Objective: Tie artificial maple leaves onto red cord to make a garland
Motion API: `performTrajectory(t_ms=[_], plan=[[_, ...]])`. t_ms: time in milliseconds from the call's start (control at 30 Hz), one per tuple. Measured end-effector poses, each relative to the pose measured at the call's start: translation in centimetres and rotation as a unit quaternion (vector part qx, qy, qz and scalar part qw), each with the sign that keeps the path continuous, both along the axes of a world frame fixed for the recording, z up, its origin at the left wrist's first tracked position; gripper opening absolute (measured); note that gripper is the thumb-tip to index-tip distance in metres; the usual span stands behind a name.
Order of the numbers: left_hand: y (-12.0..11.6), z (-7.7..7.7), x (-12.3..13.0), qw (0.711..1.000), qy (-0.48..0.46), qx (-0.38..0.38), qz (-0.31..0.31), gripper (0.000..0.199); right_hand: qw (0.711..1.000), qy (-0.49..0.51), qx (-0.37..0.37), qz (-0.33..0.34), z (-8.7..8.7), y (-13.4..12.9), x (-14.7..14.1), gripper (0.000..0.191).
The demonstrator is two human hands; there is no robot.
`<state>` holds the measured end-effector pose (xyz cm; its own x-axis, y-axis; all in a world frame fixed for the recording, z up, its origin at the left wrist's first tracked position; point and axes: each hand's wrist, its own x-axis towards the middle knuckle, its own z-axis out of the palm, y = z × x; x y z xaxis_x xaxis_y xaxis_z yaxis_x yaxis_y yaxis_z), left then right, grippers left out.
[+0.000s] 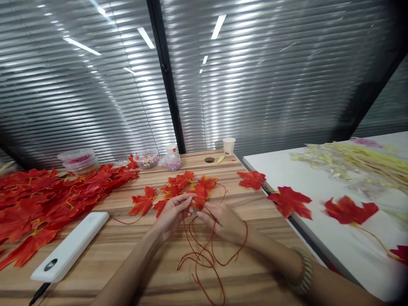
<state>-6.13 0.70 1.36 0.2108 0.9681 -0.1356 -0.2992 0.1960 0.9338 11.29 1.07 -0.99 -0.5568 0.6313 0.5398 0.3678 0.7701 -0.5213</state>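
Observation:
My left hand (pixel 177 212) is closed, its thumb and forefinger pinched at the near edge of a red artificial maple leaf (pixel 199 199). Opposite it, my right hand (pixel 226 221) has its fingers closed around a thin reddish-brown cord (pixel 204 255); the exact grip is partly hidden. Loops of this cord hang below both hands and spread on the wooden table (pixel 255 272), one passing by my right wrist. Just beyond the hands lie more orange-red leaves (pixel 143 200) joined with cord.
A big pile of red leaves (pixel 38 199) covers the left side, with a white power bank (pixel 72 246) in front. Bead tubs (pixel 174 162) and a paper cup (pixel 228 145) stand at the back. Single leaves (pixel 291 202) trail rightward onto a white table (pixel 321 170) holding yellow material (pixel 366 163).

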Motion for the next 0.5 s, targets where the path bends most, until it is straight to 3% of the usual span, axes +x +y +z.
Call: performTrajectory(t_ms=[300, 500], plan=[[0.9, -1.6, -0.2, 0.977, 0.185, 0.084, 0.058, 0.032, 0.982, 0.186, 0.009, -0.025, 1.2, -0.6, 0.4, 0.038], [0.7, -1.3, 0.1, 0.921, 0.297, 0.239, 0.083, 0.025, 0.984, 0.17, -0.028, -0.053, 1.1, 0.0, 0.3, 0.039]])
